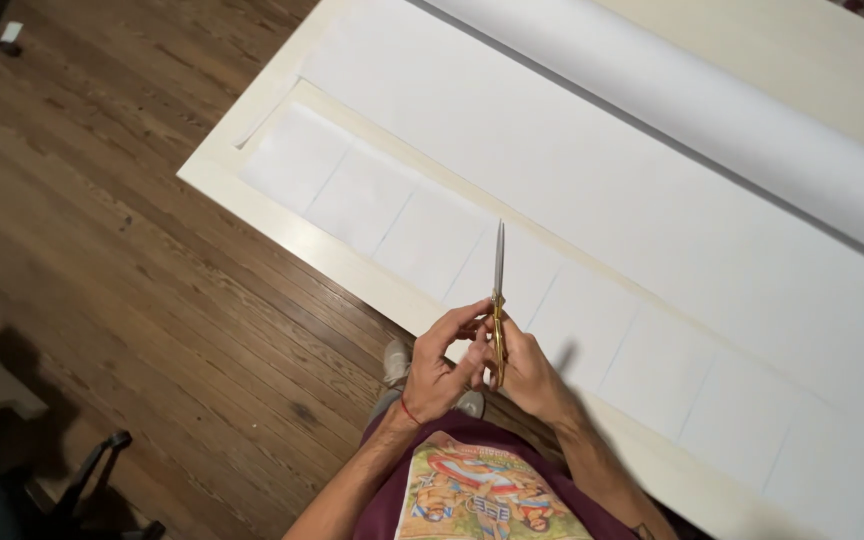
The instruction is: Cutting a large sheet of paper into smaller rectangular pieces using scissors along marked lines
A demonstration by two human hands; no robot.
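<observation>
low centre of frame, my left hand (439,368) and right hand (524,372) both curl closed round the scissors (498,305), blades shut and pointing up over the white paper strip (592,320); a loose grip could drop them.

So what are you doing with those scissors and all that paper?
A person stands at a pale table and holds a pair of scissors in both hands, the left hand and the right hand around the gold handles. The blades are shut and point away, over a long white paper strip marked into boxes by thin lines. A big paper roll lies farther back. The blades are not in the paper.
</observation>
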